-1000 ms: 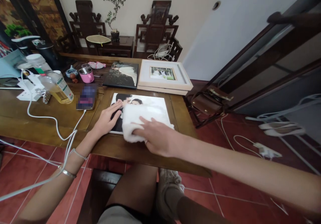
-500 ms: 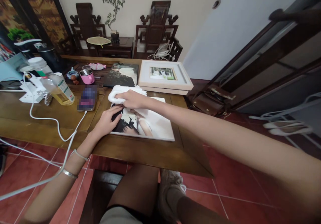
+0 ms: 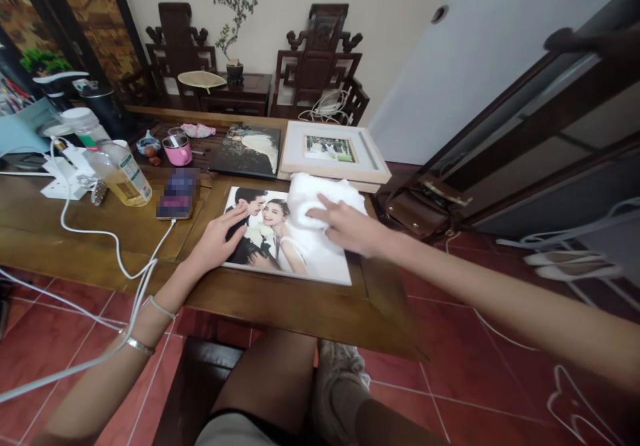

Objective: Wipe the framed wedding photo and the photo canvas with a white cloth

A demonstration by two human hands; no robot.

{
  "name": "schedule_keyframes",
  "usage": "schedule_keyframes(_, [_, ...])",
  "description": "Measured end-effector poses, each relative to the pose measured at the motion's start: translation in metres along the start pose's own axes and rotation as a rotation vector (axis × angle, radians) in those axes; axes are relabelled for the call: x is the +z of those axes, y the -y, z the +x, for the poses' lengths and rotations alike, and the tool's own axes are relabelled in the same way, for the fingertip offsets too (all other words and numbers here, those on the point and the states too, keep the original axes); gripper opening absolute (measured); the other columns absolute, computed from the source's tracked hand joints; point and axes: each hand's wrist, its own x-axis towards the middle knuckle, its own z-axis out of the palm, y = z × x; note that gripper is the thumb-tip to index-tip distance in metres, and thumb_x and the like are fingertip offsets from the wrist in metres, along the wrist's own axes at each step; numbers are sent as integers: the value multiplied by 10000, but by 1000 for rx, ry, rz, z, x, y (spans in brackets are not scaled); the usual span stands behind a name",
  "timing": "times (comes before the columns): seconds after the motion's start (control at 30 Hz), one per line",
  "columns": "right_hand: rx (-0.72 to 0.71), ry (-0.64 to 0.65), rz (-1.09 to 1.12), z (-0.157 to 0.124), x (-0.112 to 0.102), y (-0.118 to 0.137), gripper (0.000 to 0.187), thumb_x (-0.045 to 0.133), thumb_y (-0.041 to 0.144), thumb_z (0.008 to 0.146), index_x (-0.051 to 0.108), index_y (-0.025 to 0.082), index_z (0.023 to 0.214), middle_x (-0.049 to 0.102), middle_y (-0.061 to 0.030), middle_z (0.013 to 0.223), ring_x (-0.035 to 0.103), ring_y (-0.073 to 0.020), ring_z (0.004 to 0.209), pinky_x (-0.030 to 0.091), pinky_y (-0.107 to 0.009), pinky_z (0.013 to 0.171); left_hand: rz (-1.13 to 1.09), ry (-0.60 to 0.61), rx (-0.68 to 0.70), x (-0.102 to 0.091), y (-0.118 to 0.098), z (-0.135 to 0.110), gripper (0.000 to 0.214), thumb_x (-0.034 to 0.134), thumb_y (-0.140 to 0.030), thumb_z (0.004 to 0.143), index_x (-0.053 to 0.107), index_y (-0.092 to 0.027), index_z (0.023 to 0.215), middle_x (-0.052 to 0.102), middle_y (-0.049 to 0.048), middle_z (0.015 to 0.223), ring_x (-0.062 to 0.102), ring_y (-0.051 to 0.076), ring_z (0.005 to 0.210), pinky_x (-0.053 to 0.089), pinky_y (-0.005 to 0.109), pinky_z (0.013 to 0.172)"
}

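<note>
A large wedding photo print (image 3: 300, 253) lies flat on the wooden table (image 3: 310, 306) in front of me. My left hand (image 3: 217, 239) rests flat on the print's left edge, fingers spread. My right hand (image 3: 350, 229) presses a white fluffy cloth (image 3: 315, 196) onto the print's upper right corner, fingers stretched over the cloth.
Behind the print lie a dark photo canvas (image 3: 247, 151) and a white framed picture (image 3: 333, 153). To the left are a phone (image 3: 177, 194) on a white cable, a bottle (image 3: 117, 166) and a pink cup (image 3: 180, 151). A brown bag (image 3: 415, 209) sits right of the table.
My right hand has swept the cloth from the print's near side to its upper left, then across to the upper right corner. The left hand has stayed put.
</note>
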Motion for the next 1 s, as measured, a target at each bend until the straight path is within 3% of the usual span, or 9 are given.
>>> schedule_keyframes(0.1, [-73, -13, -30, -36, 11, 39, 624, 431, 8, 667, 559, 147, 1262, 350, -143, 1487, 202, -392, 1384, 279, -644, 1025, 16, -1, -2, 0, 1, 0, 438, 441, -365, 929, 545, -165, 1305, 460, 97, 1428, 391, 227, 1351, 307, 446, 1131])
schedule_keyframes(0.17, [-145, 39, 0, -58, 15, 68, 628, 444, 8, 654, 579, 184, 1242, 285, -89, 1525, 103, -395, 1403, 225, -675, 1044, 17, 1, -3, 0, 1, 0, 445, 445, -370, 928, 535, -169, 1315, 448, 96, 1437, 380, 228, 1358, 298, 451, 1135])
schedule_keyframes(0.33, [-300, 152, 69, -78, 8, 103, 620, 478, 17, 624, 611, 208, 1199, 264, -55, 1532, 92, -398, 1401, 187, -691, 1053, 10, 11, 2, 1, 0, 1, 451, 448, -356, 929, 531, -145, 1319, 458, 107, 1427, 397, 221, 1348, 301, 421, 1138])
schedule_keyframes(0.43, [-258, 101, 85, -57, 3, 83, 631, 451, -1, 644, 593, 195, 1226, 348, -84, 1497, 167, -358, 1400, 218, -634, 1076, 8, 13, 4, 0, 1, 0, 446, 454, -348, 927, 540, -133, 1308, 464, 114, 1421, 398, 217, 1347, 301, 411, 1138])
schedule_keyframes(0.53, [-156, 31, 47, -28, 0, 42, 639, 429, -18, 671, 548, 149, 1277, 416, -157, 1442, 227, -350, 1386, 255, -594, 1069, 1, 5, 3, 0, 2, 0, 437, 458, -352, 925, 561, -126, 1284, 476, 122, 1410, 409, 219, 1340, 310, 415, 1133])
schedule_keyframes(0.63, [-34, 15, 5, -9, -1, 7, 629, 406, -19, 704, 514, 131, 1305, 441, -204, 1398, 415, -357, 1286, 351, -558, 1004, -8, -1, 8, 0, 2, 0, 437, 465, -364, 920, 573, -125, 1269, 489, 126, 1398, 422, 225, 1332, 316, 428, 1129])
schedule_keyframes(0.73, [37, 0, -30, -12, 3, 4, 613, 399, -16, 713, 514, 119, 1300, 438, -213, 1395, 437, -374, 1264, 390, -542, 966, -10, -2, 1, 0, 2, 0, 433, 455, -374, 923, 577, -140, 1267, 493, 116, 1397, 426, 228, 1328, 320, 440, 1126])
schedule_keyframes(0.87, [-2, 35, -63, -48, 7, 52, 615, 430, 6, 694, 539, 125, 1288, 324, -159, 1497, 180, -426, 1380, 325, -625, 1011, -8, -3, -14, 1, 1, 0, 435, 429, -367, 933, 574, -134, 1271, 493, 118, 1397, 419, 226, 1333, 315, 433, 1130])
schedule_keyframes(1.0, [-127, 214, 68, -84, 1, 108, 667, 494, 36, 632, 575, 238, 1262, 289, -73, 1521, 192, -434, 1375, 349, -664, 985, -13, -4, -8, 1, 2, 0, 436, 440, -366, 926, 558, -164, 1294, 485, 98, 1408, 413, 235, 1337, 306, 448, 1132])
